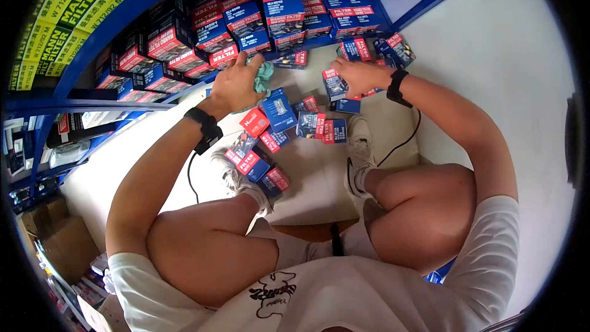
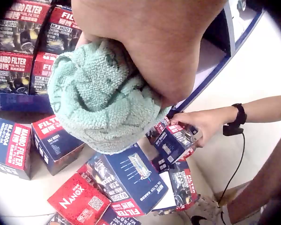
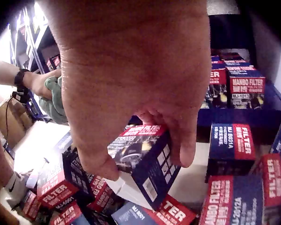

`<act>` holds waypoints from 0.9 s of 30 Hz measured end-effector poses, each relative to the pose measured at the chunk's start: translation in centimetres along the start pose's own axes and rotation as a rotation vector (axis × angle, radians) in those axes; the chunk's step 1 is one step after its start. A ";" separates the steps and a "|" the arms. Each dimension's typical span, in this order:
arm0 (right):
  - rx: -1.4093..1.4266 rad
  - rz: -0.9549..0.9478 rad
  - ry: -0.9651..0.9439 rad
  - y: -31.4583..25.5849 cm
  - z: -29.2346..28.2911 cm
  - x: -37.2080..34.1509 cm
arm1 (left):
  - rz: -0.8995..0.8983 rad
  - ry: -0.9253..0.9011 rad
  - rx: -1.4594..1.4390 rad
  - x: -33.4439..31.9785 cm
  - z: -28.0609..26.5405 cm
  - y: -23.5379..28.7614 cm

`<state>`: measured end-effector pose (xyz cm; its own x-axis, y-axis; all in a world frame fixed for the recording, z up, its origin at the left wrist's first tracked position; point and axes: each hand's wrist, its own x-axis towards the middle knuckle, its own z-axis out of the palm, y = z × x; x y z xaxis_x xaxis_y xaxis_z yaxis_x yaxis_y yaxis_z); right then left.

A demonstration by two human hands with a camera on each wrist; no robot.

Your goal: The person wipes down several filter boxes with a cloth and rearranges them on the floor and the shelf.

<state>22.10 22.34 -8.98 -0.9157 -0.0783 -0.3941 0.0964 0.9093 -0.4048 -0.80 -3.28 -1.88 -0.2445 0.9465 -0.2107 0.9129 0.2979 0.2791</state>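
Observation:
My left hand [image 1: 235, 85] holds a crumpled pale green terry cloth [image 2: 100, 93], which bulges out beneath the palm in the left wrist view. Its fingers are largely hidden there behind the cloth. In the right wrist view, my right hand [image 3: 136, 93] grips a red and blue oil filter box [image 3: 152, 176], thumb on one side and fingers on the other. Other filter boxes lie right under and around that box. Between the two hands, a larger blue filter box [image 1: 279, 110] leans on the pile, beside a red box [image 1: 254, 122].
Stacked filter boxes [image 1: 283, 9] fill the blue shelf ahead. Yellow-green boxes [image 1: 80, 9] stand on the shelf above left. Loose boxes [image 1: 249, 163] lie on the pale floor between my shoes [image 1: 359, 147]. A white wall [image 1: 522, 86] rises on the right; cardboard cartons [image 1: 67, 243] sit lower left.

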 end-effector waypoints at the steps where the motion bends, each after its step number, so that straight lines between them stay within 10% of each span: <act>1: 0.045 0.024 0.009 0.0 0.3 -0.5 | 0.013 0.011 0.001 0.2 0.0 0.3; 27: 0.453 0.051 0.344 -6.9 -2.8 -0.8 | 0.206 -0.039 -0.129 3.1 1.0 5.3</act>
<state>21.08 17.25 -3.58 -0.9724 0.1682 -0.1617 0.2323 0.6366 -0.7353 3.59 1.15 -1.98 -0.0419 0.9842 -0.1723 0.8923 0.1144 0.4368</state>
